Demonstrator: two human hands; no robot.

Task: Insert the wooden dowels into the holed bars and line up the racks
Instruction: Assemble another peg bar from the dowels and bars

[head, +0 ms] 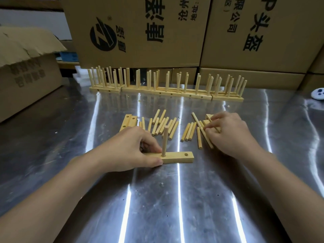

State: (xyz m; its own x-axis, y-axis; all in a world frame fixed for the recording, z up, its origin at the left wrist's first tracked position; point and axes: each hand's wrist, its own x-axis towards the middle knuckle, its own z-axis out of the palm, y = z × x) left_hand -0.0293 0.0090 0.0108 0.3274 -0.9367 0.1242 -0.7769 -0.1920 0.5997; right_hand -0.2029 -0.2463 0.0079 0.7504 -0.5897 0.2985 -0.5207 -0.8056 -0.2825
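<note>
Two hands: left hand [133, 148] on holed bar [178, 157], right hand [231, 134] on dowels [189, 131]

Finished racks [166, 88] stand behind loose dowels [163, 125] (spare bars [128, 122] lie left), holed bar [177, 157] nearest.

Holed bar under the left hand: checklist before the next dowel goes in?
1. Holed bar flat on the table, gripped by the left hand: ok.
2. Standing dowel upright in its hole: ok.
3. End hole free: ok.
4. Right hand on the loose dowels, one actually gripped: cannot tell.
5. Any holes under the left hand: hidden, cannot tell.
</note>
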